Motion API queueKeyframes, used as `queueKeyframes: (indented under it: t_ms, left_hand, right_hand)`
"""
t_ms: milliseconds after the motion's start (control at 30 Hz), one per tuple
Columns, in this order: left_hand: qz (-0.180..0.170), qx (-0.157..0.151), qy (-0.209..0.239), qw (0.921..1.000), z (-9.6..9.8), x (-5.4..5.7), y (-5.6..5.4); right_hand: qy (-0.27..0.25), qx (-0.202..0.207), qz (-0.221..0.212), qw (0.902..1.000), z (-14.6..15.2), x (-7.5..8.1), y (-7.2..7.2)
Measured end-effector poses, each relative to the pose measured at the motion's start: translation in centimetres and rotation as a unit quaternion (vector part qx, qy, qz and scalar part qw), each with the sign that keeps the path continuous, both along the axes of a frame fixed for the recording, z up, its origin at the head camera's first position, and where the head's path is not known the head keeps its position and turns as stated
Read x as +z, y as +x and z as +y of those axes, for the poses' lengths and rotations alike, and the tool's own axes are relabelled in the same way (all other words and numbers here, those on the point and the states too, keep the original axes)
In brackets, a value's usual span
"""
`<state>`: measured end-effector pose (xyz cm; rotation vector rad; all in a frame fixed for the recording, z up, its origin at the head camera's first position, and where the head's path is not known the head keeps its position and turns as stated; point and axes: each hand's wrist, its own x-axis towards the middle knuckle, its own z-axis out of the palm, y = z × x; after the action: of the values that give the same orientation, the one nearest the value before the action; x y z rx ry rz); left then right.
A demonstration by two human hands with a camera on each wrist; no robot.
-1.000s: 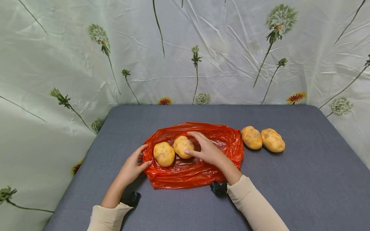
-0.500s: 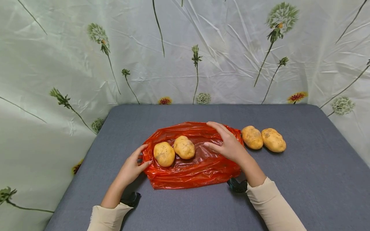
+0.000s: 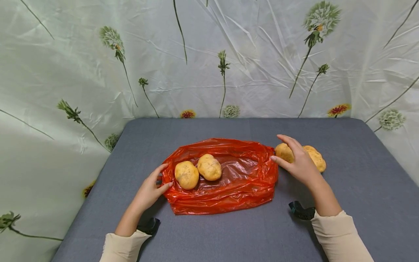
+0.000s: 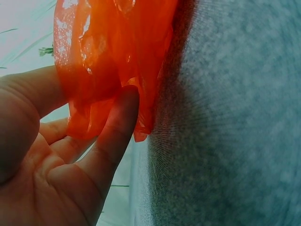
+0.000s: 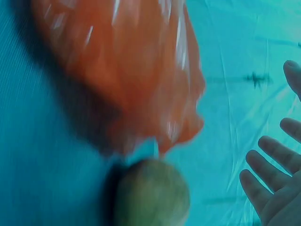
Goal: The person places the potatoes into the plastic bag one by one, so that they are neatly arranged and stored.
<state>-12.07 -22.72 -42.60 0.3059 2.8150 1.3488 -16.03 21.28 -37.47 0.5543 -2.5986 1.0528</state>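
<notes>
A red plastic bag (image 3: 235,194) lies spread open on the table, with a left potato (image 3: 186,175) and a second potato (image 3: 209,167) in its left half. At the bag's left edge, my left hand (image 3: 148,191) holds the thin film between thumb and fingers; the left wrist view shows the red film (image 4: 103,56) between them. My right hand (image 3: 299,163) is held above two more potatoes to the right of the bag, fingers spread, nothing held. It partly covers the nearer potato (image 3: 283,152) and the farther potato (image 3: 315,159). In the right wrist view, one potato (image 5: 153,195) appears blurred below the bag.
The grey cloth-covered table (image 3: 209,240) extends around the bag. A pale curtain (image 3: 196,91) printed with flowers hangs behind the table and along its left side. Black wrist straps (image 3: 301,211) show near both sleeves.
My right hand has let go of the second potato inside the bag and moved right, over the two potatoes outside. My left hand stays at the bag's edge.
</notes>
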Motion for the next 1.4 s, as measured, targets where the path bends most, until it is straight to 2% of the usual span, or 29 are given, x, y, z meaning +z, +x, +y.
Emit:
queueKeyframes:
  t_ms: [200, 400, 733, 933, 1033, 1267, 1400]
  left_hand:
    - [-0.001, 0.001, 0.001, 1.0, 0.0, 0.0, 0.0]
    - [0.0, 0.003, 0.0, 1.0, 0.0, -0.1, 0.1]
    - [-0.002, 0.004, 0.0, 1.0, 0.0, -0.1, 0.0]
    - [0.0, 0.003, 0.003, 1.0, -0.1, -0.1, 0.0]
    - [0.0, 0.002, 0.003, 1.0, -0.1, -0.1, 0.0]
    - [0.0, 0.001, 0.004, 1.0, 0.0, -0.1, 0.0]
    - [-0.002, 0.002, 0.003, 1.0, 0.0, -0.1, 0.0]
  right_hand:
    - [-0.006, -0.051, 0.013, 0.9986, 3.2, -0.4, 0.5]
    - [-0.015, -0.096, -0.006, 0.9952, 5.9, -1.3, 0.8]
    - [-0.009, -0.125, -0.079, 0.989, 8.7, -3.2, 0.7]
    - [-0.016, -0.126, -0.141, 0.9818, 9.2, -3.6, 0.8]
    - [-0.003, -0.133, -0.156, 0.9787, 9.4, -3.6, 0.9]
    - [-0.022, -0.166, -0.122, 0.9784, 9.1, -3.1, 1.4]
    - [-0.032, -0.168, -0.097, 0.9805, 8.4, -2.6, 1.4]
